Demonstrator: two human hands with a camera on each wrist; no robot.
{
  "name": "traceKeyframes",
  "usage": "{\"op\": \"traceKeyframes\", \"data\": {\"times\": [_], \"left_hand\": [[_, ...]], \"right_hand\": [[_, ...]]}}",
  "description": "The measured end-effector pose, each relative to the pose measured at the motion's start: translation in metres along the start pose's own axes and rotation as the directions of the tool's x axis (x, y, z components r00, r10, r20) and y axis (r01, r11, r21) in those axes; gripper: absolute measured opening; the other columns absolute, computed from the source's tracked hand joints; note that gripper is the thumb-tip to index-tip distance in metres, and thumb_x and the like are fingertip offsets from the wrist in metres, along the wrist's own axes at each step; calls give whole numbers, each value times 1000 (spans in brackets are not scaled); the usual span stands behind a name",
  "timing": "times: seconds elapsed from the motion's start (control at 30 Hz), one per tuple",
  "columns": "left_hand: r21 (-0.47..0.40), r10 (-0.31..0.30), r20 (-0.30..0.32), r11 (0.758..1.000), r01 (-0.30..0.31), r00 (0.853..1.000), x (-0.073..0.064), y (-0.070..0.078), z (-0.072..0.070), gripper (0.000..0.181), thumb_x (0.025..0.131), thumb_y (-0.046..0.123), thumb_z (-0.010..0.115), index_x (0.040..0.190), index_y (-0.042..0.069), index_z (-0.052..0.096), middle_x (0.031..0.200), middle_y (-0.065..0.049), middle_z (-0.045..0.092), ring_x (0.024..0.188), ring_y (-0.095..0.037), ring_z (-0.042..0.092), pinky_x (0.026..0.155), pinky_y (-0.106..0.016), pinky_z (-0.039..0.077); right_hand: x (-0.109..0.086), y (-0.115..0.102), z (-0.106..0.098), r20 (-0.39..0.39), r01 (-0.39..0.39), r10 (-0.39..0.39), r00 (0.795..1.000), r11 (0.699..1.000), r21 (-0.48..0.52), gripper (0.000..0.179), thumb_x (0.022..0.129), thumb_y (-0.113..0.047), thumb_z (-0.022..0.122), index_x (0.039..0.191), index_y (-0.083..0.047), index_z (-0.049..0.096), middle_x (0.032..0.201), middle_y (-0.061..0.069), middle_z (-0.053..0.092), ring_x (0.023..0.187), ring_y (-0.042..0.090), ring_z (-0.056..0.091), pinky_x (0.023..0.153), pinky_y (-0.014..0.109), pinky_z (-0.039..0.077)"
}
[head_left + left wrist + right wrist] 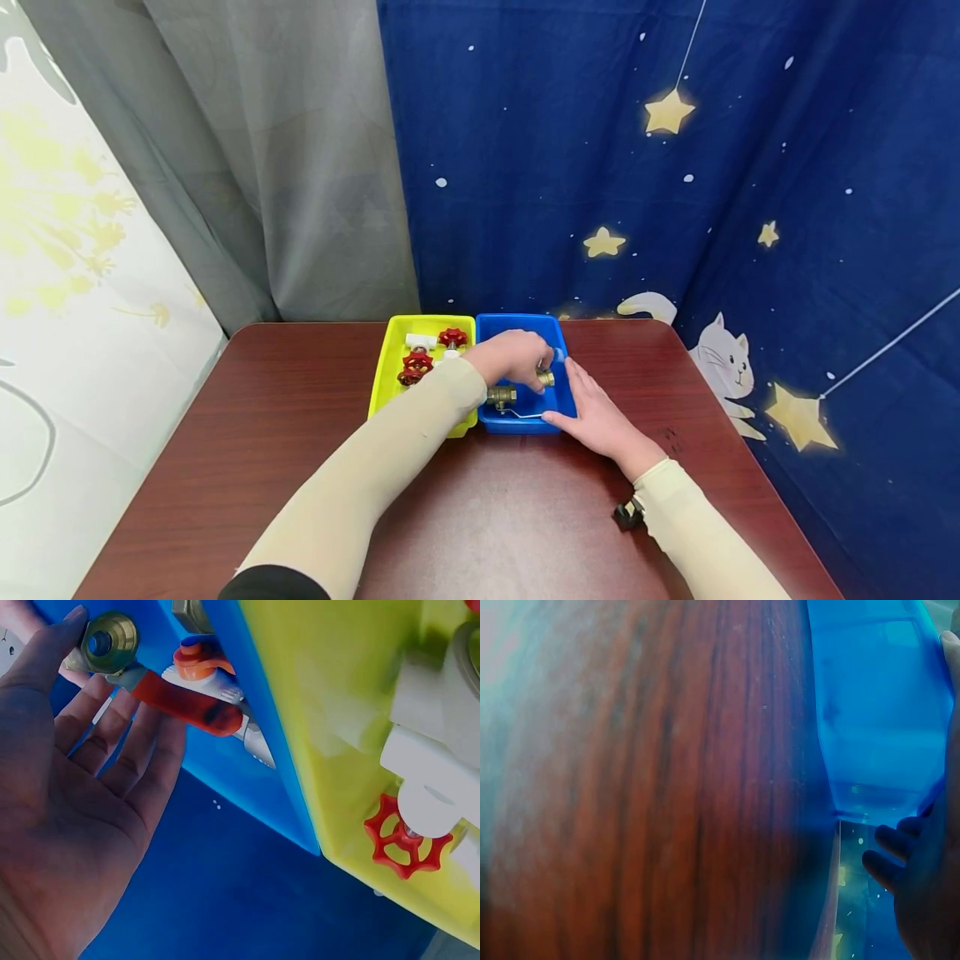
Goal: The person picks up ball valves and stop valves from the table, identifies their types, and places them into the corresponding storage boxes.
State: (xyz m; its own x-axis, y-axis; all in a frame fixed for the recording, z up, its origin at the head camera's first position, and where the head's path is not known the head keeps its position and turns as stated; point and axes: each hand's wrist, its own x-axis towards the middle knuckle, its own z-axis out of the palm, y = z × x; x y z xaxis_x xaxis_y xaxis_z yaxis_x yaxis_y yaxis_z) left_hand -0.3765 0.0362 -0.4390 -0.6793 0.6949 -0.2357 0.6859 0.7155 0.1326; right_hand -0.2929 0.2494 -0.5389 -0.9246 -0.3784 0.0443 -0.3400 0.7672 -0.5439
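My left hand (517,357) reaches down into the blue bin (517,428). Between its thumb and fingers it grips a brass ball valve (111,641) with a red lever handle; the left wrist view shows this closely. Another brass valve (501,396) with a thin metal lever lies in the bin's near left part. Beside the held valve, a valve with an orange handle (196,661) rests by the bin wall. My right hand (600,417) rests against the bin's right side, fingers extended along the wall and thumb at the near rim.
A yellow bin (381,377) stands against the blue bin's left side, holding white valves with red handwheels (417,363). Both are at the far edge of the brown table (300,467). Curtains (525,167) hang right behind the table.
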Motion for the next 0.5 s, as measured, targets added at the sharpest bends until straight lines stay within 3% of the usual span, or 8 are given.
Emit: {"op": "traceKeyframes", "data": {"times": [0.5], "left_hand": [[-40,-55,59,998,57,997,8,9,9,38,95,47,88,120,19,79,110,3,72,102,-15,63,99,-38,60]], "right_hand": [[-1,0,0,-11,8,-7,1000,1000,7,114,104,-60,71,178,-8,1,185,15,9,168,44,15,127,72,24]]}}
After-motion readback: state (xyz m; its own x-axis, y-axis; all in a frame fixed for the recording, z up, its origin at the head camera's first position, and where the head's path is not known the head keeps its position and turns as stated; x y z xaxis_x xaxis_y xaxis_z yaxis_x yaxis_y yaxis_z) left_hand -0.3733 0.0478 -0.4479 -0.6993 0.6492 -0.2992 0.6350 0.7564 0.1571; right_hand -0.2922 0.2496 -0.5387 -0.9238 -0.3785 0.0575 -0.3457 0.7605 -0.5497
